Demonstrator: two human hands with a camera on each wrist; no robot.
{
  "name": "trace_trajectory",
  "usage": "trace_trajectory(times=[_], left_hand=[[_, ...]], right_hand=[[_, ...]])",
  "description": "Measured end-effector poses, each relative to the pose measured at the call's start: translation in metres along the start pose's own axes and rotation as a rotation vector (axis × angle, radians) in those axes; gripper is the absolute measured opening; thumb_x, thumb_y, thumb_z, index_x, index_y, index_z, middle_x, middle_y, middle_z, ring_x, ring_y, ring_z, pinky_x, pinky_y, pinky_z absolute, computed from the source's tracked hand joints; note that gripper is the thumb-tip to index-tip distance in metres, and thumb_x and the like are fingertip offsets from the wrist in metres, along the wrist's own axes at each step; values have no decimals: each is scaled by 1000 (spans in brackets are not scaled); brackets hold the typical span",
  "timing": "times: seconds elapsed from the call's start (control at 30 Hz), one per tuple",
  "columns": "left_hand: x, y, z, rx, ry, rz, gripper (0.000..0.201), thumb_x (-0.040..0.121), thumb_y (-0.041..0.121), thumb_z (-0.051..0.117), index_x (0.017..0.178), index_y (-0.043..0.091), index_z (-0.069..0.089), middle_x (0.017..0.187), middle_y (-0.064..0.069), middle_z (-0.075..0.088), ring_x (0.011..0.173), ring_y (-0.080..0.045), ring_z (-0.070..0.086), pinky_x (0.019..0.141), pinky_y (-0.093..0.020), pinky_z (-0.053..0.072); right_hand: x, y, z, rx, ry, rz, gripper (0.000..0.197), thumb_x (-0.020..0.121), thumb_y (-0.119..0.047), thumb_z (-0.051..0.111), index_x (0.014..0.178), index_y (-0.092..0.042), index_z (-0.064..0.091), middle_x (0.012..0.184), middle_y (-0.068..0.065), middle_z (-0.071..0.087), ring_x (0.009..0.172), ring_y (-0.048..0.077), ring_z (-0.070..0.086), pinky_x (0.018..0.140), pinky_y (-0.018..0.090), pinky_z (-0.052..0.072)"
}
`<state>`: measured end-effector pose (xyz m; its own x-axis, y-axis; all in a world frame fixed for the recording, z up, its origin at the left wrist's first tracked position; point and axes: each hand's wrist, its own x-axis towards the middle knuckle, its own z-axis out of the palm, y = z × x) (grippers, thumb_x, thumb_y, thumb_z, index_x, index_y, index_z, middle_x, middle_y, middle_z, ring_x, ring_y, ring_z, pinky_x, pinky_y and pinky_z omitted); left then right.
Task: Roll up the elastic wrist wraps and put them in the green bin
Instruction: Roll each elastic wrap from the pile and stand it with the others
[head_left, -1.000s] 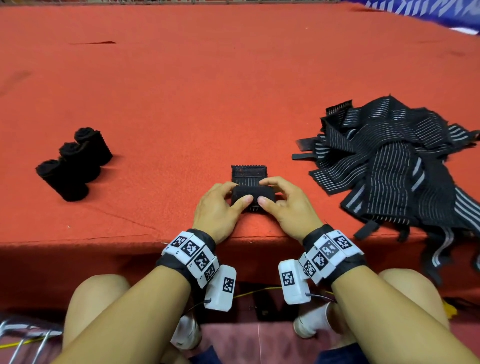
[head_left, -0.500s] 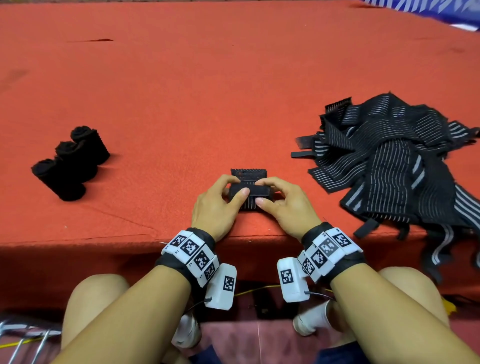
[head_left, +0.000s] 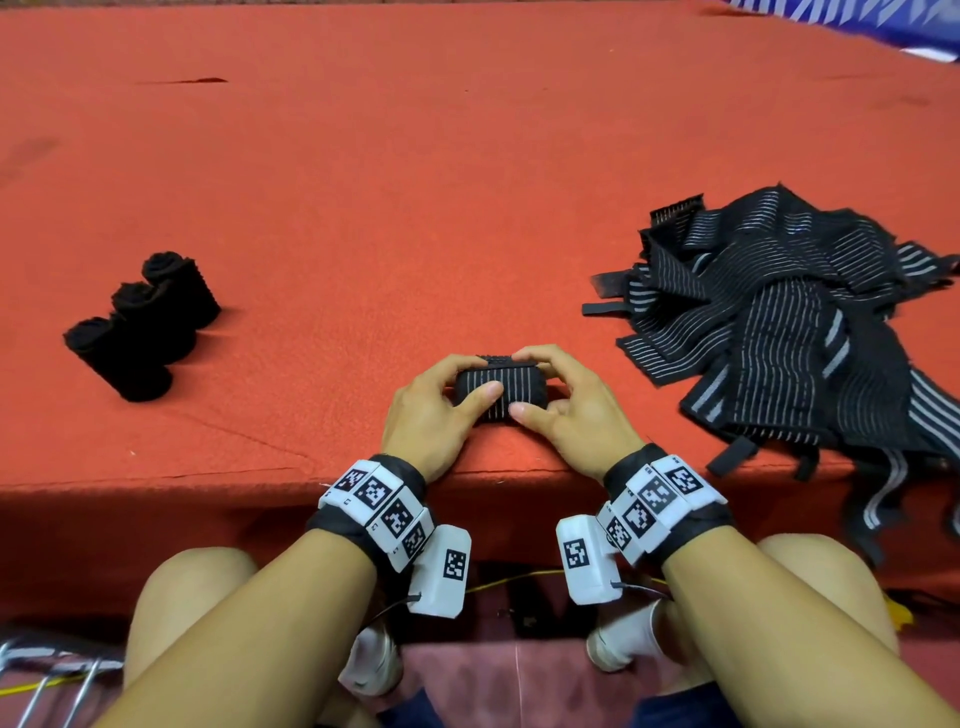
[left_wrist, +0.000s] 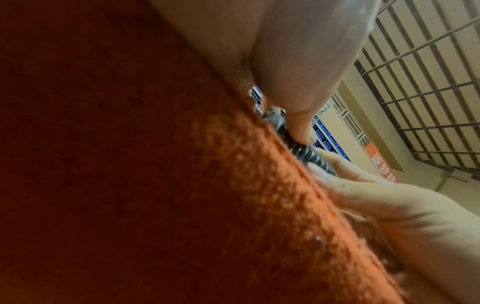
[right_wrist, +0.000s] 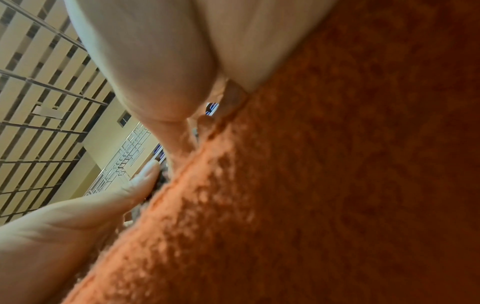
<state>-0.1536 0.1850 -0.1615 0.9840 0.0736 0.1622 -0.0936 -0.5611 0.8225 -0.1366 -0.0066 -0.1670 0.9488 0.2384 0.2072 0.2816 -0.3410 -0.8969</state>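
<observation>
Honestly, the risk here is the roll (head_left: 501, 394) springing open. It's elastic, so if either thumb lets off before the end flap catches, the coil will likely loosen and need redoing. It also sits close to the near edge of the orange table (head_left: 467, 156), so a sloppy push could send it off the front. And no green bin shows in any view, so the carry goes somewhere unseen.

The wrap is nearly all wound up, lying on its side between both hands, with just a bit of ribbed end peeking out behind it.

Left hand (head_left: 434, 410) curls around the roll's left end, thumb lying across the striped front, fingers hooked over the top. Right hand (head_left: 566, 413) mirrors it on the right end, thumb pressing low on the front. Both are clamped on the roll, wrists at the table edge.

Three finished rolls (head_left: 143, 325) stand in a row off to the left, and the unrolled pile (head_left: 795, 332) is well apart on the right.
</observation>
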Motion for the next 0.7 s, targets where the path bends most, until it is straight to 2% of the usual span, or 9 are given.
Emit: trace_trajectory(times=[0.03,0.1,0.2,0.33,0.4,0.47,0.57,0.63,0.7], left_hand=[[-1,0,-1,0,-9,5,30,86,47,73,115,43,64,91,15,69,66,3,55,71,-26,44],[-3,0,-3,5,-29,16,36,83,47,77,114,46,59,85,14,67,63,3,54,67,-23,42],[-3,1,-3,16,-32,16,31,83,45,77,108,42,60,77,15,65,60,5,53,65,-23,40],[-3,3,1,57,4,-6,20,88,48,72,103,38,65,80,15,65,64,1,54,68,-26,43],[-3,4,3,86,15,-13,21,89,51,70,103,36,66,85,14,64,73,-8,59,74,-30,47],[-2,5,3,120,13,-13,28,88,52,70,108,33,66,100,13,61,87,-12,59,81,-31,46],[-2,4,-1,129,-45,16,54,79,49,80,126,34,59,116,14,58,101,-8,57,88,-30,45],[-3,2,-3,141,-98,61,80,70,42,88,138,45,46,121,14,60,98,-6,57,91,-29,46],[-3,0,-4,149,-123,83,89,67,37,90,137,57,40,119,14,62,92,-10,61,91,-32,50]], right_hand=[[2,1,0,-34,25,6,36,87,-17,74,114,-37,61,104,-7,67,57,17,55,61,27,50],[4,0,1,-101,63,17,19,91,-25,69,107,-34,63,91,-10,68,71,12,61,72,31,52],[5,-3,2,-137,73,43,6,94,-31,66,100,-30,66,83,-11,68,74,6,62,74,32,51],[4,-6,3,-194,95,72,13,97,-32,64,102,-22,71,99,-3,65,91,13,62,83,30,49],[5,-5,4,-197,100,87,19,97,-34,63,102,-18,72,105,1,61,96,14,60,87,30,47],[8,-5,4,-220,97,99,22,98,-37,62,95,-17,72,98,2,64,91,17,61,83,32,46],[9,-4,4,-194,126,120,29,97,-40,61,83,-17,69,76,-3,67,74,15,61,71,34,47],[11,-2,4,-169,152,137,31,97,-42,61,81,-17,69,67,-5,64,64,12,56,65,34,46],[12,0,5,-124,164,141,24,96,-41,62,85,-21,68,60,-5,59,56,10,51,60,32,44]])
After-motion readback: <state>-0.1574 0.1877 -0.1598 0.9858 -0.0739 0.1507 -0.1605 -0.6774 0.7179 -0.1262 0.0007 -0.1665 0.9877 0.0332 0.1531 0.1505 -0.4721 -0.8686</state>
